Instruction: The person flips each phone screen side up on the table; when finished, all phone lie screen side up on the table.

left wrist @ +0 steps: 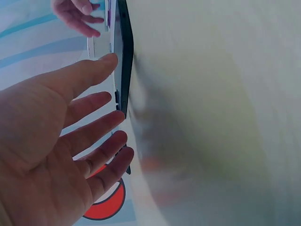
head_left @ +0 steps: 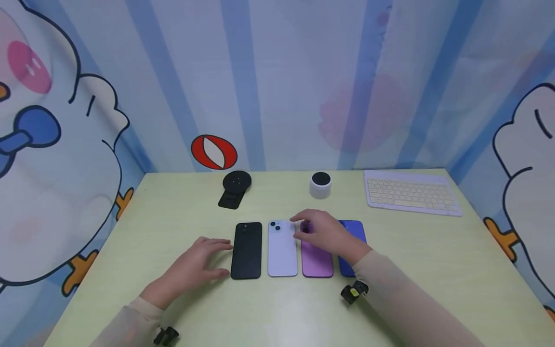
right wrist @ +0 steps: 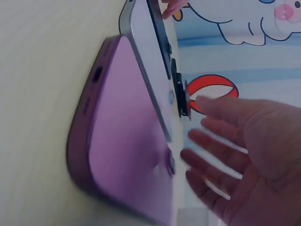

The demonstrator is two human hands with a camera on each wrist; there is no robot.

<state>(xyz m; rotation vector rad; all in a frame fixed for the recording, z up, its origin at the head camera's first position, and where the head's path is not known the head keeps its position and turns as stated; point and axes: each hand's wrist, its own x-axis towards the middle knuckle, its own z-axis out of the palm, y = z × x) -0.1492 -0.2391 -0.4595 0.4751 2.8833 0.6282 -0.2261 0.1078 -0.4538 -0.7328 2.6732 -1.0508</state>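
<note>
Four phones lie face down in a row: a black phone (head_left: 246,253), a pale lavender phone (head_left: 283,253), a purple-pink phone (head_left: 317,262) and a blue phone (head_left: 355,231). My left hand (head_left: 192,267) is beside the black phone's left edge, fingers spread and holding nothing. In the left wrist view its thumb and fingertips overlap the black phone (left wrist: 126,52). Over the upper part of the purple-pink phone reaches my right hand (head_left: 323,233), fingertips close to the lavender phone's camera end. The right wrist view shows this hand's fingers apart, holding nothing, past the purple-pink phone (right wrist: 124,141).
Behind the phones, a black folding charging stand (head_left: 236,185) lies at the left of the table (head_left: 130,231). A small white cylinder with a black top (head_left: 320,187) sits farther right. A lavender keyboard (head_left: 412,193) is at the back right, before a printed curtain (head_left: 286,86).
</note>
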